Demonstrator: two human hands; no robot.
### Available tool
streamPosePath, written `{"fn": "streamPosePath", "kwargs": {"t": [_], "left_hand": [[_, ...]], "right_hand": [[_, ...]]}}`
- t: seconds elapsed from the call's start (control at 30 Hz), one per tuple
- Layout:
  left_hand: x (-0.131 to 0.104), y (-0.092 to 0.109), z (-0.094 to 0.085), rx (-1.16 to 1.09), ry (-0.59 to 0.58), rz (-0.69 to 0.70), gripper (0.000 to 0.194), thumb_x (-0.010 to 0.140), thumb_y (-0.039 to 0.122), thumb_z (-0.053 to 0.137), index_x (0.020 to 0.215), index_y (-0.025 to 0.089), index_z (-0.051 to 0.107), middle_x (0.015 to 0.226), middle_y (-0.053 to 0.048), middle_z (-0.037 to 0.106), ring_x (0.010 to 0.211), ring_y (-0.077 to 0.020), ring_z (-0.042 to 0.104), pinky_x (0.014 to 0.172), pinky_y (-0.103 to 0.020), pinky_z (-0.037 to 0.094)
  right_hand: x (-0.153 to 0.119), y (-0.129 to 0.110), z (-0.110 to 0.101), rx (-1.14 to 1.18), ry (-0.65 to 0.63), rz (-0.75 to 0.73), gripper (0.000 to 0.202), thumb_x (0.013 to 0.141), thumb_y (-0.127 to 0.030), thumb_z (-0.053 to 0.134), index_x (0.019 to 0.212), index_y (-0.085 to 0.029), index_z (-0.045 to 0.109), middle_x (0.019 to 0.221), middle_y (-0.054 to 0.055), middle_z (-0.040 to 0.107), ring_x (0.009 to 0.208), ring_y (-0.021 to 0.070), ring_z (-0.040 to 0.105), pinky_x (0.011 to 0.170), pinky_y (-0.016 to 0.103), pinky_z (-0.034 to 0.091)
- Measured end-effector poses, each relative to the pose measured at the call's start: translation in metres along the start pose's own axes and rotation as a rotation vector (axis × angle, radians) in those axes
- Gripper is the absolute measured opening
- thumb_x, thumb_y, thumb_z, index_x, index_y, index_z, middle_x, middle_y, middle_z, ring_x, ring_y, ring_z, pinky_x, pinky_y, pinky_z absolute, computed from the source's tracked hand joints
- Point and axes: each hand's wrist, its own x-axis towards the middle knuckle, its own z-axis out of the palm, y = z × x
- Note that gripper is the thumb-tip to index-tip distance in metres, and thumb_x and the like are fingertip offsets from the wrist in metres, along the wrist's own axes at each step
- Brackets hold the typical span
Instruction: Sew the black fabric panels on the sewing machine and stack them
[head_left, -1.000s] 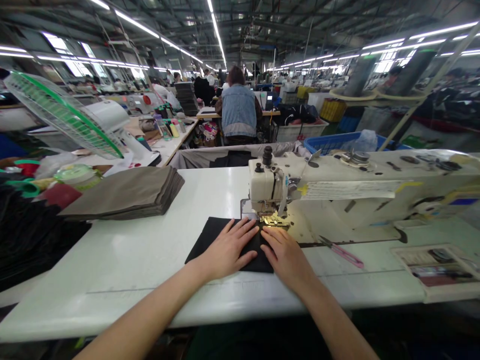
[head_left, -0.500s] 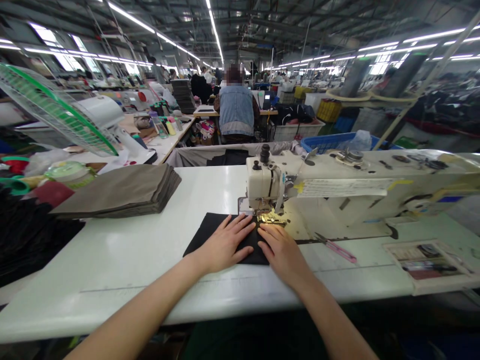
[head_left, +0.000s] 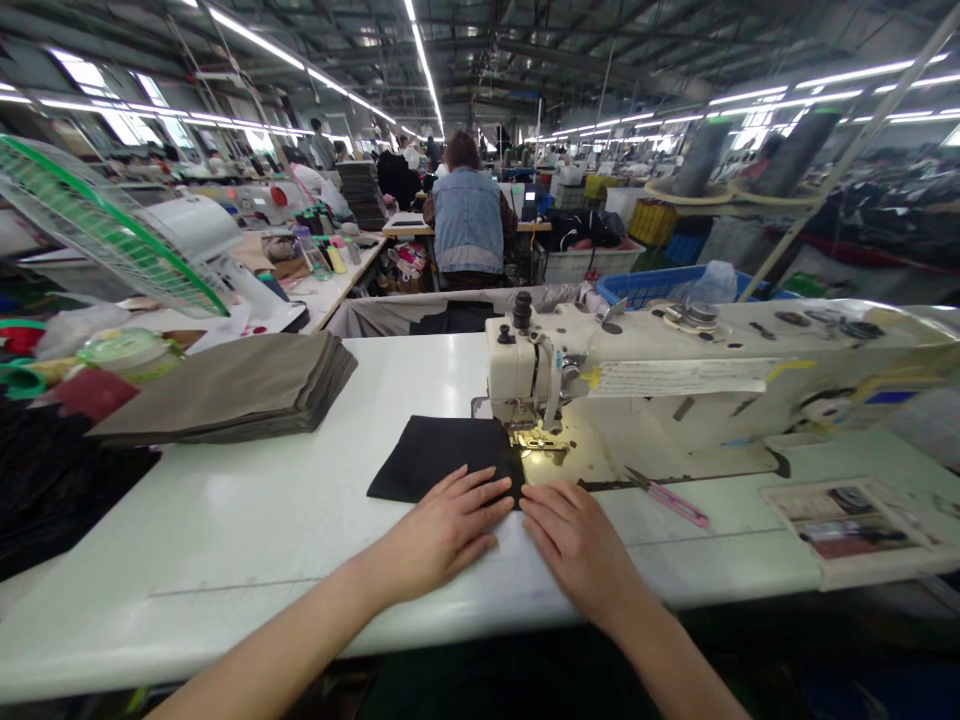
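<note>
A black piece of fabric (head_left: 442,450) lies flat on the pale table, its right edge by the presser foot of the sewing machine (head_left: 517,375). My left hand (head_left: 454,525) rests on the fabric's near edge, palm down, fingers stretched out. Close beside it, my right hand (head_left: 574,535) lies flat with its fingertips at the fabric's near right corner. The machine's lamp throws a yellow glow on the needle plate (head_left: 544,460). Whether the needle is in the fabric cannot be made out.
Pink-handled snips (head_left: 675,502) lie right of my right hand, near a tray of small tools (head_left: 851,525). A stack of grey-brown fabric pieces (head_left: 240,385) sits on the left, with a green-and-white fan (head_left: 112,225) behind. A person in a denim vest (head_left: 469,220) sits ahead.
Both hands have slid toward me, from the middle of the black fabric to its near edge. More of the fabric is uncovered, and its near edge sits farther from me.
</note>
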Motion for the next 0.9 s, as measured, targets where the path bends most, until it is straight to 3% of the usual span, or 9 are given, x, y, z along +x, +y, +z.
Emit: {"fn": "streamPosePath", "kwargs": {"t": [0.4, 0.9], "left_hand": [[0.037, -0.05, -0.009, -0.014, 0.025, -0.037, 0.043, 0.102, 0.032, 0.048, 0.144, 0.027, 0.053, 0.154, -0.007, 0.047, 0.146, -0.0266, 0.038, 0.12, -0.055, 0.029], [0.046, -0.068, -0.009, -0.006, 0.056, -0.051, 0.04, 0.104, 0.032, 0.042, 0.141, 0.026, 0.057, 0.15, -0.007, 0.053, 0.145, -0.0264, 0.04, 0.119, -0.055, 0.03]], "right_hand": [[0.047, 0.02, 0.012, -0.143, -0.044, 0.122, 0.018, 0.097, -0.023, 0.057, 0.109, -0.022, 0.071, 0.106, 0.008, 0.069, 0.1, 0.0266, 0.061, 0.087, 0.044, 0.051], [0.029, 0.02, 0.011, 0.002, 0.048, 0.131, 0.02, 0.097, -0.021, 0.056, 0.112, -0.022, 0.069, 0.11, 0.009, 0.068, 0.105, 0.0253, 0.061, 0.093, 0.045, 0.053]]}}
